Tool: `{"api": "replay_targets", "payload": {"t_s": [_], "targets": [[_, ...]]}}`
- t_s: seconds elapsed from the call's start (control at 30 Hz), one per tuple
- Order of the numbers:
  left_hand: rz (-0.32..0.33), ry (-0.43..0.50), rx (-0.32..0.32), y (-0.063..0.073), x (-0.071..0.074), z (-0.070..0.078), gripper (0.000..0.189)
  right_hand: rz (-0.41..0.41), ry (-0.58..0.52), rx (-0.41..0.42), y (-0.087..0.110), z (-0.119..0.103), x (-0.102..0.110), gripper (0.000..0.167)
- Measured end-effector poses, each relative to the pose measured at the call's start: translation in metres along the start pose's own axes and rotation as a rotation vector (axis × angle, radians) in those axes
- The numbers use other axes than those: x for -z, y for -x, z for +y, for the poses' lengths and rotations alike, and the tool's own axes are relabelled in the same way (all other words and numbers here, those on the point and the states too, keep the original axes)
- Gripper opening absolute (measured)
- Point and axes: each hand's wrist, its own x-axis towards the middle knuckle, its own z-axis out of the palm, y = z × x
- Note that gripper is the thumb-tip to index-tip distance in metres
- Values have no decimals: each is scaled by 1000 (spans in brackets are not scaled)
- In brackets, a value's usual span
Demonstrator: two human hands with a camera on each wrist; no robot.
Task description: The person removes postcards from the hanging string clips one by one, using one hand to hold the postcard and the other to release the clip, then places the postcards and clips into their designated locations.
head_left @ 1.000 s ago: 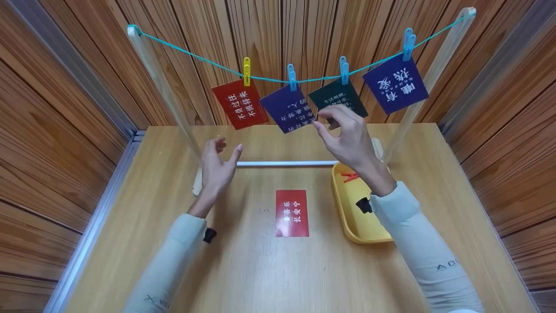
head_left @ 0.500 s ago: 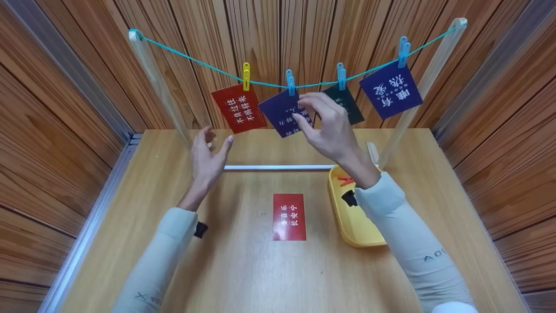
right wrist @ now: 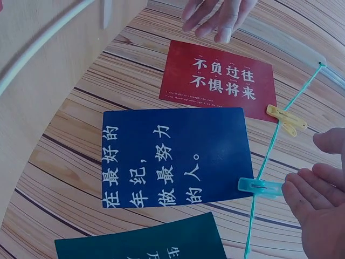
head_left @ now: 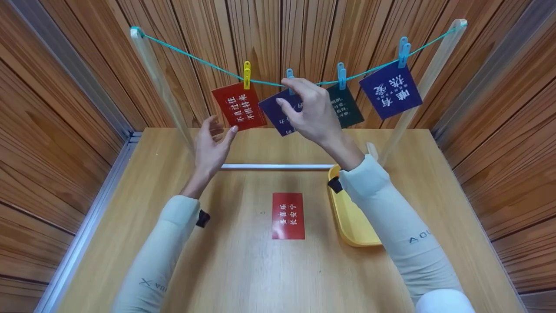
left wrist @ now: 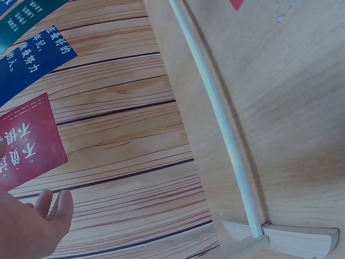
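In the head view my right hand [head_left: 316,114] is in front of the blue card [head_left: 276,111], thumb apart from the fingers. The right wrist view shows its fingertips right at the end of the light-blue clothespin [right wrist: 260,187], which clips this card to the green cord [right wrist: 266,156]. My left hand [head_left: 211,150] is held up with fingers spread and nothing between them, beside the lower left of the hanging red card [head_left: 238,108]. A yellow clothespin [right wrist: 287,118] holds that red card by its corner.
A dark green card [head_left: 345,106] and a purple-blue card [head_left: 391,90] hang farther right. Wooden posts [head_left: 161,82] carry the cord, joined below by a white rod [head_left: 278,166]. Another red card [head_left: 288,216] lies on the table, left of a yellow tray [head_left: 354,224].
My right hand has moved left and up, from in front of the green card to the blue card's clothespin. My left hand has come slightly closer to the hanging red card.
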Motion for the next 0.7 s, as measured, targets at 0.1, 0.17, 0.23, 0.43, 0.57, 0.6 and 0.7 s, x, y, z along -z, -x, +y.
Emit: {"api": "replay_targets", "payload": {"t_s": [0.1,0.17,0.23,0.43,0.57,0.6,0.7], "targets": [[-9,16,0,-4,-2,4,73,-20,12,-9,-5,0,0,45],[-7,14,1,-7,-2,7,73,-30,17,-18,-9,-2,0,45],[-6,12,2,-9,-3,8,74,-40,18,-24,-13,-3,-1,45],[-16,21,4,-11,-5,7,75,-69,37,-36,-21,-6,-9,45],[-13,37,2,-12,-7,8,76,-85,64,-41,-28,-7,-15,47],[-11,36,2,-12,-8,9,76,-87,66,-40,-30,-7,-16,47],[-9,23,-3,-14,-9,12,77,-89,62,-32,-34,-8,-17,47]]}}
